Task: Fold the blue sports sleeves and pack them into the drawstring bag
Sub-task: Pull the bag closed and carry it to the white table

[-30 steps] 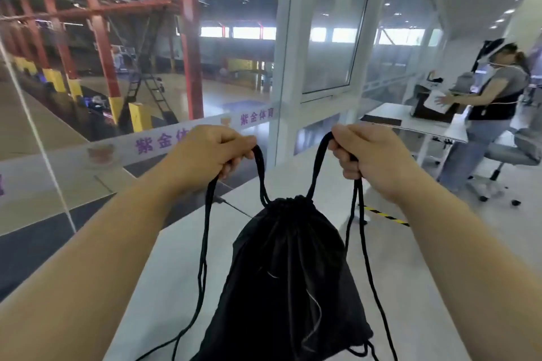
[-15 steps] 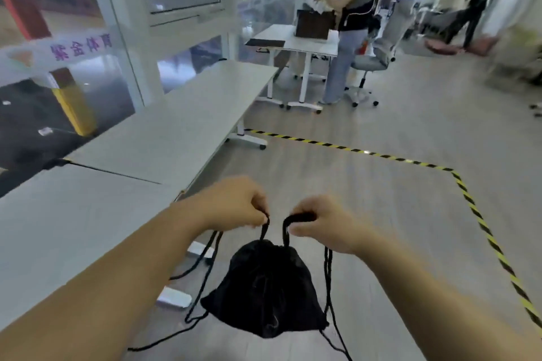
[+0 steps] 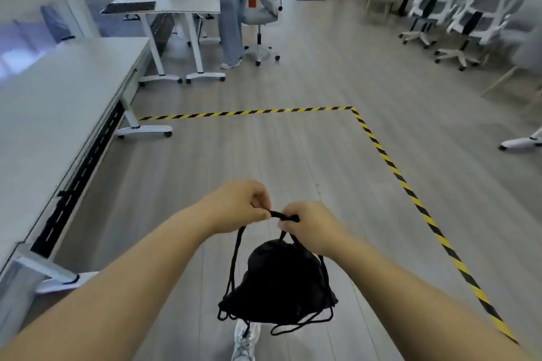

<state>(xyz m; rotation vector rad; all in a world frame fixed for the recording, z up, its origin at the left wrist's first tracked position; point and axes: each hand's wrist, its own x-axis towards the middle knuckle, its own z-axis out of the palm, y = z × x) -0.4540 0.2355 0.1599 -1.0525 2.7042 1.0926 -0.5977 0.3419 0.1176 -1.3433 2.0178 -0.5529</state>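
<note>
Both hands hold the bag's cords above the floor (image 3: 293, 155). The left hand (image 3: 234, 206) pinches the cord (image 3: 277, 214) between thumb and curled fingers; the right hand (image 3: 311, 227) grips the same cord just beside it, knuckles nearly touching. The black bag (image 3: 278, 281), cinched at its neck, hangs below the hands over a shoe (image 3: 245, 340). The sleeves do not show. A counter (image 3: 52, 102) stands at left; striped tape (image 3: 396, 170) marks the floor.
</note>
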